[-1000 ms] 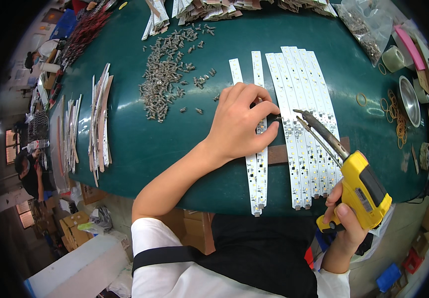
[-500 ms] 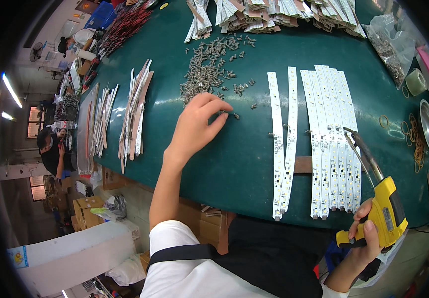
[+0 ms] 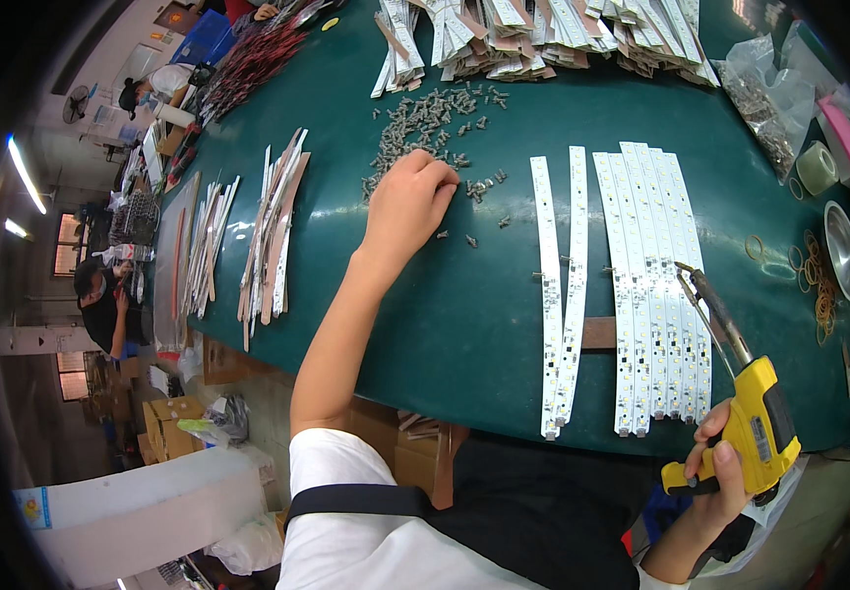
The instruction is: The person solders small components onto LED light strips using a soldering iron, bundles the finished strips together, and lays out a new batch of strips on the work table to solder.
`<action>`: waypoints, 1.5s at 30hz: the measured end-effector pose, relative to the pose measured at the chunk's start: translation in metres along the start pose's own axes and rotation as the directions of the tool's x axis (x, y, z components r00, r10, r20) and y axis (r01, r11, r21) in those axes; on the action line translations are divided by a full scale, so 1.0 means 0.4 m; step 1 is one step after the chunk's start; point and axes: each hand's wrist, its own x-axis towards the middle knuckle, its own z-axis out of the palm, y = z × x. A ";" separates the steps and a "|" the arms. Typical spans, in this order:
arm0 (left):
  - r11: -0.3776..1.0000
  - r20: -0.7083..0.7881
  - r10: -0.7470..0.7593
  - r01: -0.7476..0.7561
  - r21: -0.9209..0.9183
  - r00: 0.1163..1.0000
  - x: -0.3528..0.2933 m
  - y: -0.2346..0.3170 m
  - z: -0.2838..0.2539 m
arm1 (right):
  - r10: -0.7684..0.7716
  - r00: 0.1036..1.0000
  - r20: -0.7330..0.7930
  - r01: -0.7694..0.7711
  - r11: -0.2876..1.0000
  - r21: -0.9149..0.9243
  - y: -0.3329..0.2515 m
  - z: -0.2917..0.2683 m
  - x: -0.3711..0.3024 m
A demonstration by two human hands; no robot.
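My left hand (image 3: 408, 209) reaches to the right edge of a heap of small metal parts (image 3: 418, 123) on the green table. Its fingers are bent together in a pinch, and whatever is between them is hidden. A few loose parts (image 3: 471, 240) lie just below and right of it. In my right hand (image 3: 721, 458) is a yellow soldering gun (image 3: 761, 423), its thin metal tip pointing up and left over a row of white LED strips (image 3: 646, 295). Two more white LED strips (image 3: 572, 285) lie apart to the left of that row.
Bundles of strips (image 3: 533, 39) are piled along the far edge. More thin strips (image 3: 273, 226) lie at the left. To the right are a bag of small parts (image 3: 759, 108), a tape roll (image 3: 818, 168), rubber bands (image 3: 819, 295) and a metal bowl (image 3: 842, 251). People sit farther left.
My left hand has moved away and up to the heap's edge, its fingers drawing together. The soldering gun stays in my right hand, almost unmoved. The whole view has shifted slightly.
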 end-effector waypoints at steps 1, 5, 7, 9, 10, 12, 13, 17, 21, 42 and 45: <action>1.000 -0.026 0.027 -0.026 0.010 0.999 0.004 -0.002 0.003 | 0.003 1.000 -0.002 -0.003 1.000 -0.008 0.000 -0.003 -0.002; 0.998 -0.222 0.026 -0.039 -0.055 0.975 0.024 -0.002 -0.005 | -0.011 0.997 0.072 0.009 1.000 0.028 -0.001 -0.016 -0.003; 0.978 -0.200 -0.112 0.072 -0.193 0.973 0.024 0.006 -0.020 | 0.004 0.997 0.075 -0.006 1.000 0.023 -0.001 -0.018 -0.001; 0.922 -0.132 -0.279 0.227 -0.314 0.951 0.020 0.018 -0.036 | 0.007 0.999 0.039 -0.009 0.999 0.032 0.000 -0.015 -0.001; 0.928 -0.144 -0.255 0.200 -0.314 0.956 0.017 0.026 -0.040 | 0.005 1.000 -0.006 -0.005 1.000 0.027 0.001 -0.012 0.000; 0.853 -0.023 -0.255 0.214 -0.477 0.967 0.006 0.045 -0.040 | 0.009 1.000 -0.002 -0.009 0.999 0.048 0.003 -0.007 0.002; 0.845 0.008 -0.286 0.257 -0.468 0.958 0.005 0.051 -0.034 | -0.003 1.000 -0.008 0.003 0.999 0.046 0.004 -0.004 0.001; 0.754 0.033 -0.295 0.254 -0.606 0.955 0.004 0.053 -0.011 | -0.003 1.000 -0.015 0.004 0.998 0.061 0.008 -0.004 -0.003; 0.938 -0.053 -0.219 0.195 -0.286 0.974 0.005 0.030 -0.016 | 0.019 1.000 -0.014 -0.018 0.998 0.064 0.002 -0.014 -0.005; 0.779 -0.096 -0.217 0.113 -0.617 0.971 0.035 0.184 -0.023 | 0.047 0.999 -0.020 -0.044 0.989 0.141 0.010 -0.019 -0.001; 0.838 -0.090 0.062 -0.101 -0.536 0.994 0.012 0.272 0.007 | 0.040 0.998 -0.041 -0.033 0.988 0.153 0.009 -0.018 -0.009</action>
